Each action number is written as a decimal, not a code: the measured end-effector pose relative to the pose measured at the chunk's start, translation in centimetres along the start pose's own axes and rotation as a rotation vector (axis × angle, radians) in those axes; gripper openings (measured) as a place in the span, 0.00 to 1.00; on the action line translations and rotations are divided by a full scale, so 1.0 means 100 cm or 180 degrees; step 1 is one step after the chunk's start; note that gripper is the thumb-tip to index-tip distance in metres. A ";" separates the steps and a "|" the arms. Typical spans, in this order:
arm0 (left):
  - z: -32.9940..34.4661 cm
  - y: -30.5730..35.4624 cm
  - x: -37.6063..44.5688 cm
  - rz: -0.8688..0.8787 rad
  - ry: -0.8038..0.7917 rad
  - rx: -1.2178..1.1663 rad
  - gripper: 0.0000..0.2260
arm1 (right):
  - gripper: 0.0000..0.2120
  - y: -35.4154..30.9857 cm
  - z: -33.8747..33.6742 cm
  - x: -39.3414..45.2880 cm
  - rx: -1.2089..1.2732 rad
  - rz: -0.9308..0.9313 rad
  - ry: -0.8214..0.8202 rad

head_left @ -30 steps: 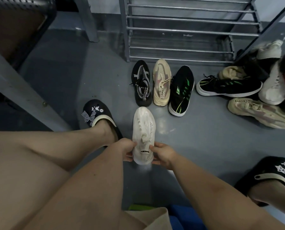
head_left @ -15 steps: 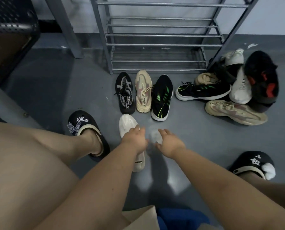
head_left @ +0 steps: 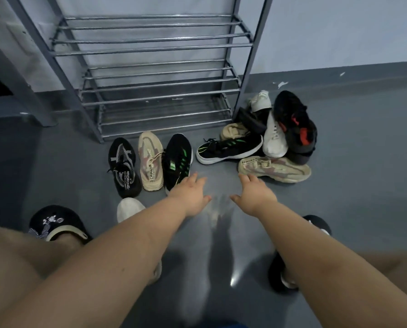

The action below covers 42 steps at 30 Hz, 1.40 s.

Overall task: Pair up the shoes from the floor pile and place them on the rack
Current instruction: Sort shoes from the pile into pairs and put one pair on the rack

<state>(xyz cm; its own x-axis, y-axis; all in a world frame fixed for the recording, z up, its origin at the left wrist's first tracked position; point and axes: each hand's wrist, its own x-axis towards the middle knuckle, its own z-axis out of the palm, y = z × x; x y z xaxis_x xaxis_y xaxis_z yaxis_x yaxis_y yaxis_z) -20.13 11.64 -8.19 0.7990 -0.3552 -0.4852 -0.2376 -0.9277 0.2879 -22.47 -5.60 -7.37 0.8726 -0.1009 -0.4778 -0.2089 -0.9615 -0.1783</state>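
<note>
A grey metal shoe rack (head_left: 155, 74) stands against the wall, its shelves bare. In front of it lie a black-and-grey shoe (head_left: 124, 166), a beige shoe (head_left: 150, 162) and a black shoe with green stripes (head_left: 177, 159) side by side. A pile to the right holds a second black-green shoe (head_left: 229, 150), a beige shoe (head_left: 275, 169), a white shoe (head_left: 274, 138) and a black-red shoe (head_left: 294, 119). A white shoe (head_left: 129, 208) lies on the floor, partly hidden under my left forearm. My left hand (head_left: 189, 195) and right hand (head_left: 255, 192) reach forward, fingers straight, holding nothing.
My feet in black clogs rest at the left (head_left: 55, 223) and right (head_left: 285, 275). A grey metal leg (head_left: 20, 91) rises at the left. Bare grey floor (head_left: 219, 209) shows between my hands.
Both hands let go of the white shoe, which now lies on the floor, and stretched forward toward the shoes. The view tilted up, showing more of the rack.
</note>
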 end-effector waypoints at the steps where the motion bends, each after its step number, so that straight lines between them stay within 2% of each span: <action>1: 0.002 0.004 0.003 -0.0006 -0.0046 -0.0052 0.29 | 0.34 0.005 -0.007 0.003 -0.0006 0.0007 0.0058; 5: 0.009 0.011 0.014 -0.0022 -0.0219 0.0061 0.30 | 0.33 0.017 -0.027 0.018 -0.0062 0.0051 0.0198; 13: -0.017 0.010 0.063 0.0134 -0.0133 0.0319 0.29 | 0.33 0.029 -0.046 0.063 -0.0132 -0.0008 0.0137; 21: -0.025 -0.010 0.121 -0.0087 -0.0174 0.0140 0.30 | 0.32 0.034 -0.055 0.128 0.0009 0.0337 0.0008; 31: -0.026 -0.034 0.206 -0.0059 -0.0228 -0.0077 0.30 | 0.30 0.026 -0.040 0.212 -0.0067 0.0540 -0.0160; 42: -0.007 -0.064 0.267 -0.0276 -0.0341 -0.0803 0.30 | 0.30 -0.001 -0.001 0.285 -0.0300 -0.0107 -0.0091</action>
<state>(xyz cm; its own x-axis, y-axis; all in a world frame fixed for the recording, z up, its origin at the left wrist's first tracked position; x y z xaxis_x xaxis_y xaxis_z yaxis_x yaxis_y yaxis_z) 3.15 8.20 -22.45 0.7443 -0.2985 -0.5974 -0.0153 -0.9020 0.4315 2.47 -8.38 -20.84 0.8652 -0.0622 -0.4975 -0.1361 -0.9842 -0.1137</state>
